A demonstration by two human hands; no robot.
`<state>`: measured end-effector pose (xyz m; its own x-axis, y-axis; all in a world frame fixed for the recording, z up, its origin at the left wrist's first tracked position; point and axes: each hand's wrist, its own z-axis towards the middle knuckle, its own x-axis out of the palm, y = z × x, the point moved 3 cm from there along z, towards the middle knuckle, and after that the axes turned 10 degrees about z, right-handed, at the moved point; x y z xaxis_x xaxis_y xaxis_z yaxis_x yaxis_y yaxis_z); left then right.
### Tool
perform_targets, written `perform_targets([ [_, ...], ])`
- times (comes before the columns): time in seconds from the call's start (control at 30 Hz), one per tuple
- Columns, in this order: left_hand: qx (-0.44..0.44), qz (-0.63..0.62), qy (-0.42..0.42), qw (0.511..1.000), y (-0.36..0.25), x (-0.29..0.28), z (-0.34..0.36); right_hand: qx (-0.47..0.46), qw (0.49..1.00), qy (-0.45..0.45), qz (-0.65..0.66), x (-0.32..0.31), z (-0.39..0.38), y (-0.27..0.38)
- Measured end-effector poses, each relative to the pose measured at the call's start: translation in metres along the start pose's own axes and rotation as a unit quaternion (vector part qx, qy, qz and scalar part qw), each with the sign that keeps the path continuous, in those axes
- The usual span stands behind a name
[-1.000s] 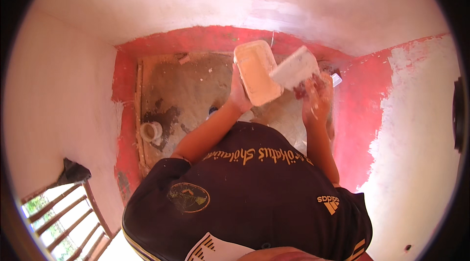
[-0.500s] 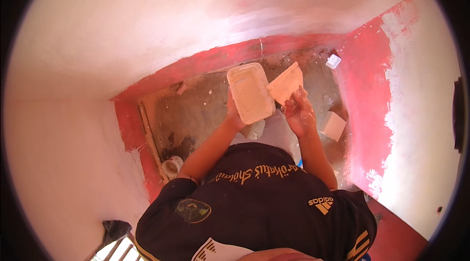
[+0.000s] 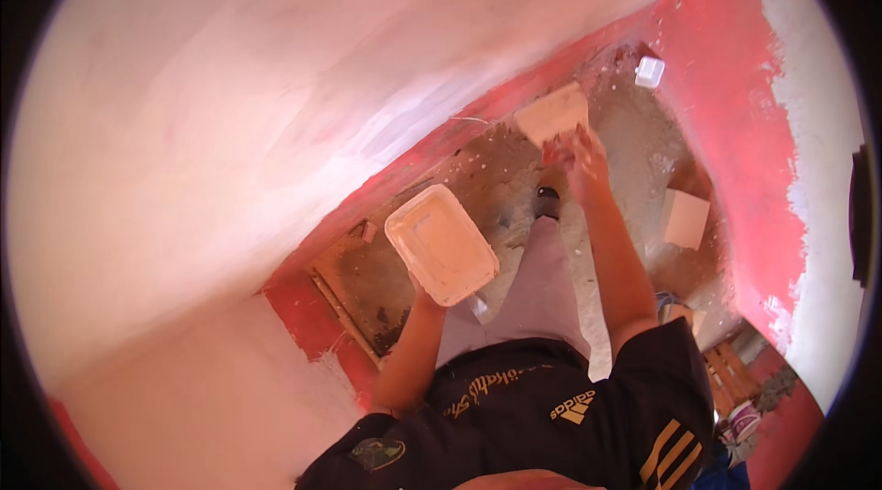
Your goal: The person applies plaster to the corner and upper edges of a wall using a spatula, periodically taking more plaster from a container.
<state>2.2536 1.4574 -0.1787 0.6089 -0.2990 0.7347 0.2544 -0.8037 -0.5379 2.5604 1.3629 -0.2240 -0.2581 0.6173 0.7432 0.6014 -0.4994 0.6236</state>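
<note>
My left hand point(image 3: 425, 298) carries a shallow rectangular tray point(image 3: 443, 247), coated with pale, putty-like paste, at about waist height. Most of that hand's fingers are hidden beneath the tray. Farther out and to the right, my right hand point(image 3: 584, 165) is closed on a wide, flat putty knife point(image 3: 555, 113), slightly blurred. Its broad blade points away from me toward the wall and looks coated in the same pale stuff. Reddish smears cover the fingers. From this angle I cannot tell whether the blade touches the wall.
A pale plastered wall point(image 3: 303, 86) with a red band along its foot rises ahead and left. Another wall, red and white point(image 3: 735, 113), stands right. On the stained floor point(image 3: 634, 141) are a small white container point(image 3: 650, 72) and a pale box point(image 3: 685, 219). My shoe point(image 3: 547, 202) is between.
The putty knife has moved from beside the tray outward toward the far wall. The tray is now lower and farther left, apart from the knife. My view has turned.
</note>
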Motion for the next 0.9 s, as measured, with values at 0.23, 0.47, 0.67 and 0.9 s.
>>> perform_targets([
  [0.23, -0.083, -0.078, -0.023, 0.993, 0.06, -0.129, 0.148, -0.11, 0.986, -0.123, -0.015, -0.249, 0.294, -0.164],
  [0.47, -0.066, 0.03, -0.14, 0.987, 0.009, -0.315, 0.138, -0.192, 0.905, -0.221, -0.307, -0.141, 0.28, -0.461],
  [0.67, -0.096, 0.001, -0.155, 0.983, -0.01, -0.352, 0.155, -0.037, 0.91, -0.147, -0.385, -0.138, 0.166, -0.567],
  [0.9, -0.117, -0.08, -0.139, 0.98, -0.014, -0.334, 0.181, -0.223, 0.865, -0.29, -0.344, -0.24, 0.366, -0.383],
])
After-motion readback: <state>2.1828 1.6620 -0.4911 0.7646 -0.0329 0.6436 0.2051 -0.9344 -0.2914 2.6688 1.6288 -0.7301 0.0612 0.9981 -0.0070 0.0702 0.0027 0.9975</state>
